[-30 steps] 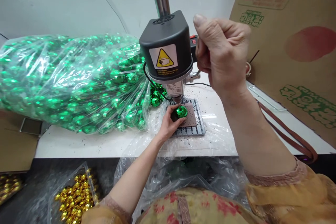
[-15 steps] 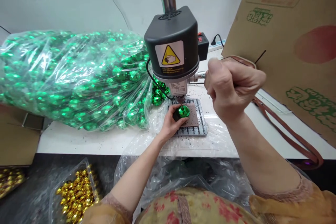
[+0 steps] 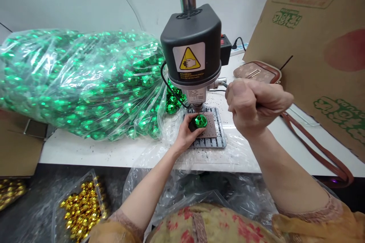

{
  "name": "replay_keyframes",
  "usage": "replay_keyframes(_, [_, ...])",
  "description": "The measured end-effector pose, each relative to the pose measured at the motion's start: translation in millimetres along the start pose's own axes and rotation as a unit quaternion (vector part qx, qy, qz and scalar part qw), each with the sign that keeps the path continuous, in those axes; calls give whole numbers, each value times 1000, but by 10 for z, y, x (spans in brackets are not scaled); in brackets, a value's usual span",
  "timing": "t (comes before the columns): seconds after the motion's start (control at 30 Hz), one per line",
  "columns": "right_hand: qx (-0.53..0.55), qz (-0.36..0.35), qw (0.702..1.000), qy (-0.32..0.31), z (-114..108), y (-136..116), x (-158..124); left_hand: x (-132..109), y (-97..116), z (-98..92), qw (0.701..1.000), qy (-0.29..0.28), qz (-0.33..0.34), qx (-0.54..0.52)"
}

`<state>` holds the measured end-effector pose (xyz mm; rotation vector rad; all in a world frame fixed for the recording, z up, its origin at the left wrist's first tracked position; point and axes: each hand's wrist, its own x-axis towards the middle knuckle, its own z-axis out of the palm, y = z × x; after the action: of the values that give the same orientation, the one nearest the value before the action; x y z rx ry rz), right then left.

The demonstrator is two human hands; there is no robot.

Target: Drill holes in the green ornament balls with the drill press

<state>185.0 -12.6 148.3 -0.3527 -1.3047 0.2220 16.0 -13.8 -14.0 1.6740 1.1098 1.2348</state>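
My left hand [image 3: 188,131] grips a shiny green faceted ball [image 3: 201,121] between thumb and fingers. A dark spot shows on the ball's top. Beneath it lies a brownish square pad [image 3: 210,127] on the slotted metal base [image 3: 221,140] of a small drill press [image 3: 191,45]. The press's chuck [image 3: 197,108] is just above the ball; I cannot tell whether the bit touches it. On the right, my right hand [image 3: 255,106] is closed in a fist around the press's feed lever [image 3: 224,83], whose outer end is hidden in the fingers.
A clear plastic bag of green balls [image 3: 85,83] fills the left of the table, with loose green balls [image 3: 172,102] beside the press. Right are a patterned purse [image 3: 253,72] and a cardboard box [image 3: 313,53]. Gold balls [image 3: 82,209] sit in a clear container below left.
My right fist, with the lever, has dropped slightly, so more of the purse shows behind it. The left hand keeps the ball on the pad. The view has shifted a little.
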Motion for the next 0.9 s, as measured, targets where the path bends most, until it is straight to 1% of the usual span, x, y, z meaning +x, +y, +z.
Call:
replay_keyframes(0.2, [-30,-32,999,-10,-30,6,-46,-2,-2,4,1000,8,8,4])
replay_keyframes(0.4, [-8,-68,997,-28,-66,59,-89,9,-9,-2,1000,8,12,5])
replay_keyframes(0.67, [-12,-99,995,-19,-50,94,-98,4,-15,5,1000,8,12,-4])
replay_keyframes(0.9, [-3,-127,990,-52,-84,99,-105,1,-37,6,1000,5,11,-4])
